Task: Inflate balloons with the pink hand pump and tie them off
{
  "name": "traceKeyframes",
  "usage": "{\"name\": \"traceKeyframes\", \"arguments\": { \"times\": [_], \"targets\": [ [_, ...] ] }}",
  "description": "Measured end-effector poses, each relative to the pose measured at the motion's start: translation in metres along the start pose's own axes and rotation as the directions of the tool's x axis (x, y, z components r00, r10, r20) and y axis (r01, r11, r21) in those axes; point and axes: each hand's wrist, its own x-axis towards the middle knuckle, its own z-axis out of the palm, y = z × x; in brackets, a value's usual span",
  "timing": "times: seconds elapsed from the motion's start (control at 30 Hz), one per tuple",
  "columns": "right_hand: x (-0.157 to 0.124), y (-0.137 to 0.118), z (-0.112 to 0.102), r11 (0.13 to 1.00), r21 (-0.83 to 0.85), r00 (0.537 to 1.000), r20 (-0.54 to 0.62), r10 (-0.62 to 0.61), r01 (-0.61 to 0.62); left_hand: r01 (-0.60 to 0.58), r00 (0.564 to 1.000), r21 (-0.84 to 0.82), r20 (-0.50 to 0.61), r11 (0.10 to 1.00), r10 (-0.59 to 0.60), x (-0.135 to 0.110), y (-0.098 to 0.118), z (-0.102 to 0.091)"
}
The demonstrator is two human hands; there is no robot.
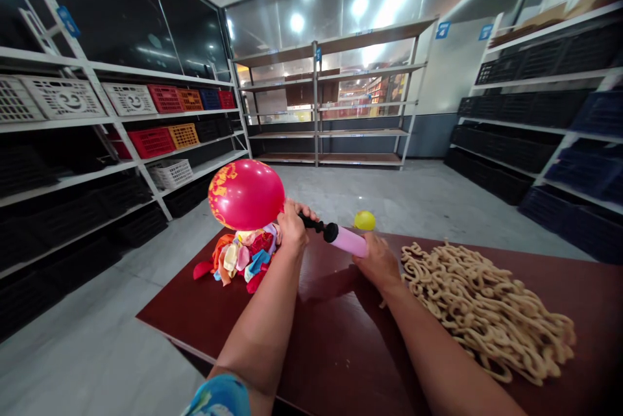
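Note:
A red balloon (246, 194) with yellow print is partly inflated and sits on the black nozzle of a pink hand pump (346, 239). My left hand (293, 226) is closed around the balloon's neck at the nozzle. My right hand (377, 263) grips the pump's pink barrel. Both hands hover over a dark red table (316, 351). Just behind the pump rests a small yellow balloon (365, 220).
A heap of limp coloured balloons (241, 259) lies on the table left of my left hand. A large pile of tan S-shaped pieces (481, 309) covers the table's right side. Shelving with baskets and crates lines the walls.

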Motion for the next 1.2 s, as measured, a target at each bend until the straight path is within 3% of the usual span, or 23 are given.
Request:
{"name": "traceKeyframes", "arguments": {
  "times": [0.17,0.37,0.67,0.8,0.9,1.2],
  "targets": [
    [0.003,0.016,0.003,0.995,-0.048,0.996,-0.032,0.082,-0.083,-0.041,0.999,-0.048,-0.034,0.998,0.039,0.008,0.024,-0.004],
    [0.001,0.011,-0.002,0.985,-0.109,0.991,-0.009,0.134,-0.134,0.002,1.000,-0.059,-0.017,0.998,-0.003,0.006,0.003,-0.005],
    [-0.005,-0.015,-0.013,0.997,-0.077,0.999,0.048,-0.021,0.024,0.131,0.987,-0.038,-0.084,0.991,-0.134,-0.006,-0.036,-0.005],
    [-0.007,-0.023,-0.017,0.971,0.005,0.970,-0.048,-0.237,0.237,0.161,0.982,-0.062,-0.090,0.985,-0.166,-0.015,-0.049,-0.003],
    [-0.007,-0.028,-0.019,0.942,0.026,0.936,-0.125,-0.328,0.333,0.185,0.978,-0.088,-0.082,0.979,-0.192,-0.022,-0.055,0.001],
    [-0.007,-0.033,-0.019,0.958,-0.024,0.948,-0.144,-0.285,0.284,0.317,0.943,-0.056,-0.083,0.947,-0.321,-0.020,-0.055,0.000]
  ]
}}
